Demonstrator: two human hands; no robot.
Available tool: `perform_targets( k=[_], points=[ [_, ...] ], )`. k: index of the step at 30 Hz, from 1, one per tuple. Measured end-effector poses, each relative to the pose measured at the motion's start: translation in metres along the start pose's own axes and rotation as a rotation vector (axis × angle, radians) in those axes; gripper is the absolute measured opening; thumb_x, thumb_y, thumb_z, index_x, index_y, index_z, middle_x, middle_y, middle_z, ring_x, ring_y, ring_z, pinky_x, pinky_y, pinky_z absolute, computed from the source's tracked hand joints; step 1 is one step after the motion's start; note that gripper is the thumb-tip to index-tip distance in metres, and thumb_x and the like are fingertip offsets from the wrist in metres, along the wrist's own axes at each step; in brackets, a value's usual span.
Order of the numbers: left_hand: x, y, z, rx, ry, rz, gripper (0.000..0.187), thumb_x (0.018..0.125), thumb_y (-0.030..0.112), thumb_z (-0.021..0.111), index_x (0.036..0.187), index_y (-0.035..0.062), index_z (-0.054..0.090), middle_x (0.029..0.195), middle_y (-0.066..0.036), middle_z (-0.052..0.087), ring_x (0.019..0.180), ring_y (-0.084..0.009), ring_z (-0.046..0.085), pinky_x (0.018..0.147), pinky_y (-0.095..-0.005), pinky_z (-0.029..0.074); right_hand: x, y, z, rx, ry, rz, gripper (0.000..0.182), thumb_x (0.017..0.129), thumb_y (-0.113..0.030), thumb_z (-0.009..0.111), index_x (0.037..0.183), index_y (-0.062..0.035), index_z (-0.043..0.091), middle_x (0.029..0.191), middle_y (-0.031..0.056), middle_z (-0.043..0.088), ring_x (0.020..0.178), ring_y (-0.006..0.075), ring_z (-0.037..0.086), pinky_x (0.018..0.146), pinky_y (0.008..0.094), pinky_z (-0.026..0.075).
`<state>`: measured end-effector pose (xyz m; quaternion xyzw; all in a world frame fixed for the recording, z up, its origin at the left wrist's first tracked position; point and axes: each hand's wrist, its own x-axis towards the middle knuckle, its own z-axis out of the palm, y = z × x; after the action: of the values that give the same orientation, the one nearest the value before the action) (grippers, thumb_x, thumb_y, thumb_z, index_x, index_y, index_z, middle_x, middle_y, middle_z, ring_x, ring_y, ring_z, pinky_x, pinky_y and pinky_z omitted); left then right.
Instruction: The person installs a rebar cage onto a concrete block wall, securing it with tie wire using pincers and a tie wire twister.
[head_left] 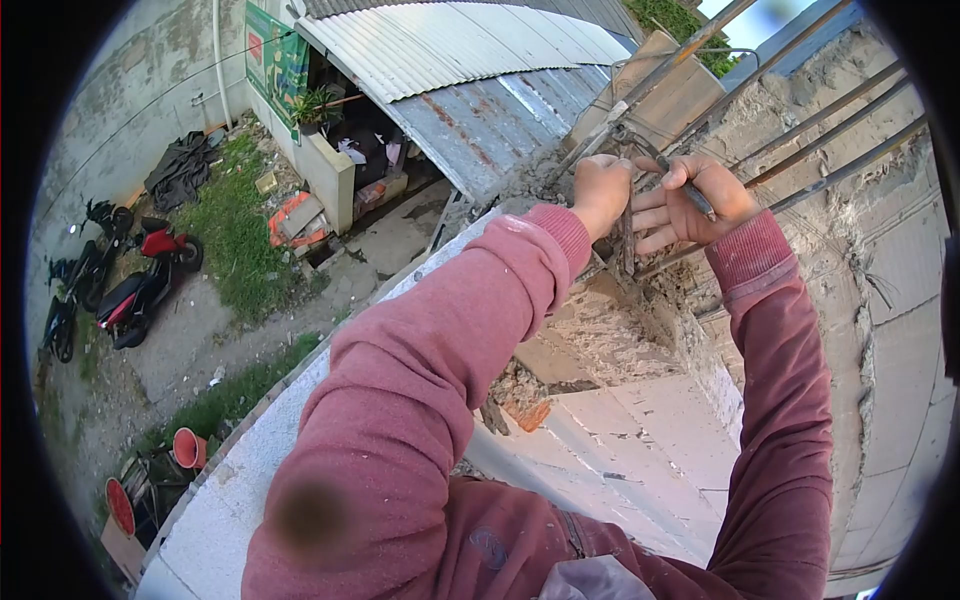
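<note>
My right hand [715, 200] has a dark metal tool handle [697, 198] between thumb and palm, with its other fingers loosely extended. It looks like one handle of pincers, whose head sits among the steel bars. My left hand [603, 190] is closed right beside it, against the bars; what its fingers hold is hidden. A short rusty bar [628, 235] stands between the two hands. Several long steel reinforcing bars [820, 130] run from the hands toward the upper right. Rough concrete [535, 180] surrounds the spot where the bars meet.
A pale block wall [640, 430] lies below my arms, with a broken brick piece [533, 415] on a ledge. Corrugated metal roofing [480, 50] is beyond. Far below on the left are motorbikes [140, 285], grass and red buckets [188, 449]. A wooden board [665, 85] leans behind the bars.
</note>
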<state>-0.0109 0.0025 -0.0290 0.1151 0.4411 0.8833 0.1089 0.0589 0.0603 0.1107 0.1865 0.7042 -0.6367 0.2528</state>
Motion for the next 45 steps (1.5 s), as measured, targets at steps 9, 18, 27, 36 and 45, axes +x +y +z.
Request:
perform_targets(
  k=[9, 18, 27, 36, 45],
  points=[
    [0.0, 0.022, 0.011, -0.182, 0.048, -0.211, 0.021, 0.08, 0.01, 0.049, 0.085, -0.0039, 0.063, 0.079, -0.013, 0.061, 0.063, -0.0215, 0.059, 0.054, -0.0368, 0.046, 0.005, 0.002, 0.005, 0.112, 0.05, -0.065, 0.029, 0.073, -0.008, 0.044, 0.101, -0.001, 0.043, 0.1, 0.0254, 0.056, 0.084, 0.0388, 0.058, 0.072, 0.0536, 0.049],
    [0.013, -0.006, 0.008, -0.127, 0.134, 0.044, 0.019, 0.077, 0.012, 0.051, 0.081, -0.005, 0.058, 0.071, -0.013, 0.058, 0.055, -0.023, 0.055, 0.048, -0.0397, 0.043, 0.017, 0.045, 0.002, 0.118, 0.191, -0.242, 0.049, 0.07, -0.004, 0.045, 0.12, -0.0035, 0.041, 0.089, 0.0163, 0.055, 0.074, 0.0271, 0.06, 0.074, 0.0441, 0.051],
    [0.006, 0.007, -0.014, -0.123, -0.058, -0.154, 0.016, 0.082, 0.016, 0.051, 0.073, 0.0038, 0.057, 0.06, -0.004, 0.053, 0.047, -0.0158, 0.047, 0.046, -0.0307, 0.04, 0.019, 0.066, -0.008, 0.58, -0.217, -0.366, 0.058, 0.072, -0.005, 0.045, 0.127, -0.0051, 0.029, 0.128, 0.0389, 0.029, 0.106, 0.0554, 0.046, 0.089, 0.0646, 0.038],
    [-0.003, 0.018, -0.03, -0.3, -0.369, -0.312, 0.032, 0.092, 0.026, 0.037, 0.089, 0.0065, 0.062, 0.061, 0.006, 0.039, 0.053, -0.0083, 0.041, 0.051, -0.0248, 0.041, 0.029, 0.061, -0.009, 0.648, -0.358, -0.334, 0.048, 0.072, -0.006, 0.044, 0.12, -0.0025, 0.041, 0.126, 0.0382, 0.032, 0.111, 0.0575, 0.039, 0.092, 0.0675, 0.033],
    [0.007, 0.011, -0.034, -0.328, -0.411, -0.368, 0.036, 0.093, 0.027, 0.034, 0.093, 0.003, 0.06, 0.07, 0.001, 0.051, 0.061, -0.0129, 0.051, 0.061, -0.0282, 0.047, 0.034, 0.062, -0.008, 0.652, -0.394, -0.369, 0.059, 0.07, -0.007, 0.048, 0.126, 0.0031, 0.036, 0.128, 0.036, 0.031, 0.113, 0.0587, 0.036, 0.094, 0.0666, 0.033]
  ],
)
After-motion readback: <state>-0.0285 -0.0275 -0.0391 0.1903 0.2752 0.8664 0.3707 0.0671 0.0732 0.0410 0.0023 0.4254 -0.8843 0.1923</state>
